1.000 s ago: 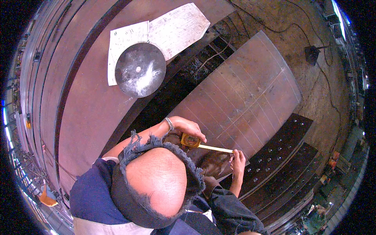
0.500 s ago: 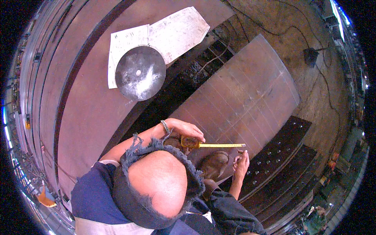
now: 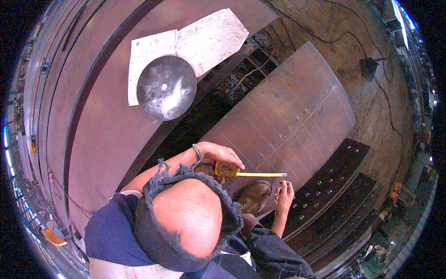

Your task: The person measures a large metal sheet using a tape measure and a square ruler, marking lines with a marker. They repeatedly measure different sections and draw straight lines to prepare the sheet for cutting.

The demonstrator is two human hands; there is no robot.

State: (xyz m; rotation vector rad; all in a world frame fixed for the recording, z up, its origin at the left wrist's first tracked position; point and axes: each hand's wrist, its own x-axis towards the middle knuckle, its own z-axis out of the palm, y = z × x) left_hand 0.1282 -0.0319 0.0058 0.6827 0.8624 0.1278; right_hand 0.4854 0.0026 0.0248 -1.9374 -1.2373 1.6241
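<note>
A yellow tape measure (image 3: pixel 226 169) is in my left hand (image 3: pixel 222 154), its fingers wrapped over the case. From the case a short length of yellow blade (image 3: pixel 262 175) sticks out to the right, over a marked steel plate (image 3: pixel 290 109). Pale layout lines run across that plate. My right hand (image 3: pixel 284 191) is just below the blade's free end, apart from it. Its fingers are bent together, and whatever they pinch is too small to make out. Between the hands, a brown boot (image 3: pixel 255 194) shows under the blade.
A dark metal disc (image 3: pixel 166 87) overlaps white marked sheets (image 3: pixel 211 39) on a large steel plate (image 3: pixel 109 107) at left. Drilled dark plates (image 3: pixel 327 183) lie at right. A dark gap (image 3: pixel 186 135) separates the left and middle plates. Cables (image 3: pixel 355 39) cross the far floor.
The tape blade's free end has moved slightly left and toward me, showing a bit less blade. My right hand's fingers have curled in from a more stretched pose.
</note>
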